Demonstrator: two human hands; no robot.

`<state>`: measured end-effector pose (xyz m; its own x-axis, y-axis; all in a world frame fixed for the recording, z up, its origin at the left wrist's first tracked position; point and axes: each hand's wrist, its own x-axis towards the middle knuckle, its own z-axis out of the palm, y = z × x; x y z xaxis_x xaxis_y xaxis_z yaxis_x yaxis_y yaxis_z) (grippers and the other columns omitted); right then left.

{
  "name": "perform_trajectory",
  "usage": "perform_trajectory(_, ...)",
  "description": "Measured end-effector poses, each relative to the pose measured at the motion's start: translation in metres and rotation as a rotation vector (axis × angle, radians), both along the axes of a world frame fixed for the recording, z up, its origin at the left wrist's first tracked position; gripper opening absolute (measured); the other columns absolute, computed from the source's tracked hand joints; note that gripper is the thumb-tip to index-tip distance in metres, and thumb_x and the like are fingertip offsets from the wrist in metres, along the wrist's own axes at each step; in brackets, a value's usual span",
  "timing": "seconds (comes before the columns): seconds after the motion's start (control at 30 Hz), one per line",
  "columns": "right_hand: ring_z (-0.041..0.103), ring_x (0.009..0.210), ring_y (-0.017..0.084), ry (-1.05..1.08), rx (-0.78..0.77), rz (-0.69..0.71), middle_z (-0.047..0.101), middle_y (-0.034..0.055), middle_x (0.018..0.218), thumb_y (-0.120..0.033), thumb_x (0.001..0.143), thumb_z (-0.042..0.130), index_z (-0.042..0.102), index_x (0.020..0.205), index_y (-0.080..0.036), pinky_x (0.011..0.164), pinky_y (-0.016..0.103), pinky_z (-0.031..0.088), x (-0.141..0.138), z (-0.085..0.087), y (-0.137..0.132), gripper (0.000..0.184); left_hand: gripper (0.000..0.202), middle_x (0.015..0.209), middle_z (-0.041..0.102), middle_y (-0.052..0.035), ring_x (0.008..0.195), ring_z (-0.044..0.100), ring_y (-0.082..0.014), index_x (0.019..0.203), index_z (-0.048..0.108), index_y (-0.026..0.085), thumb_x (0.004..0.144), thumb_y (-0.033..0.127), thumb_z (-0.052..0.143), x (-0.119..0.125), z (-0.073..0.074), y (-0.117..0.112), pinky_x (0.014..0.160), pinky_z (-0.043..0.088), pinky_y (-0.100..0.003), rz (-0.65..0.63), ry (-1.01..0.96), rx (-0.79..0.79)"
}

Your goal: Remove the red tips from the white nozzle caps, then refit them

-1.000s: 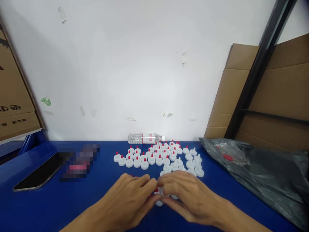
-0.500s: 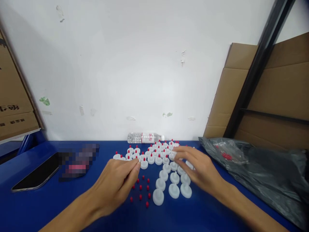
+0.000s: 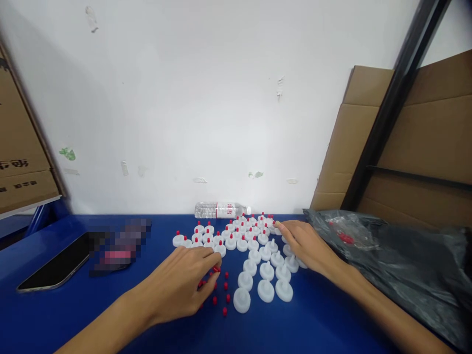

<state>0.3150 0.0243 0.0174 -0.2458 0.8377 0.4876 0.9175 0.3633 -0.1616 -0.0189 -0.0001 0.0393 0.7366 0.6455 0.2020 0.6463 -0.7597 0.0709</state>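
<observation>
My left hand (image 3: 184,282) is low over a group of loose small red caps (image 3: 226,286), its thumb and index finger closed round one red cap (image 3: 216,269). To the right, my right hand (image 3: 306,241) reaches over the far right of the white round lids (image 3: 266,271), fingers stretched out and thumb tip beside a lid with a red tip. Its other fingertips are partly hidden. Uncapped white lids with bare nozzles stand in rows in front of it. Farther back, many white lids (image 3: 230,242) stand with red caps on their nozzles.
A clear plastic bottle (image 3: 221,210) lies against the wall. On the left are a phone (image 3: 55,263) and a blurred-out item (image 3: 121,246). A dark plastic bag (image 3: 398,265) with a clear bag of red caps (image 3: 346,238) covers the right side. Cardboard (image 3: 341,147) stands behind it.
My left hand has moved slightly right and down onto the red caps. My right hand has shifted right and away from the middle, uncovering several white lids.
</observation>
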Motion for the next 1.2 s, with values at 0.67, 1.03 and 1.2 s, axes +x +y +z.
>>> perform_trajectory(0.67, 0.058, 0.125, 0.034, 0.040, 0.014, -0.129, 0.068, 0.0151, 0.127, -0.051, 0.104, 0.027, 0.070, 0.117, -0.018, 0.108, 0.052, 0.041, 0.029, -0.017, 0.023, 0.056, 0.017, 0.098, 0.065, -0.0027, 0.078, 0.063, -0.0197, 0.109, 0.066, 0.027, 0.099, 0.028, 0.053, 0.000, -0.006, 0.001, 0.064, 0.036, -0.029, -0.040, 0.002, -0.075)
perform_trajectory(1.03, 0.061, 0.126, 0.032, 0.038, -0.098, -0.091, 0.073, 0.0071, 0.123, -0.059, 0.104, 0.022, 0.073, 0.116, -0.025, 0.108, 0.048, 0.046, 0.034, -0.029, 0.027, 0.063, 0.026, 0.086, 0.060, -0.0035, 0.076, 0.059, -0.0205, 0.092, 0.062, 0.022, 0.100, 0.021, 0.038, 0.000, -0.006, 0.004, 0.063, 0.036, -0.033, -0.035, -0.002, 0.034)
perform_trajectory(1.2, 0.058, 0.129, 0.033, 0.069, -0.014, -0.097, 0.072, 0.0074, 0.125, -0.055, 0.105, 0.024, 0.073, 0.117, -0.023, 0.110, 0.051, 0.042, 0.032, -0.020, 0.024, 0.059, 0.029, 0.126, 0.050, -0.0107, 0.084, 0.058, -0.0210, 0.118, 0.058, 0.024, 0.097, 0.031, 0.040, -0.004, 0.004, -0.009, 0.075, 0.049, -0.040, 0.010, -0.201, -0.028)
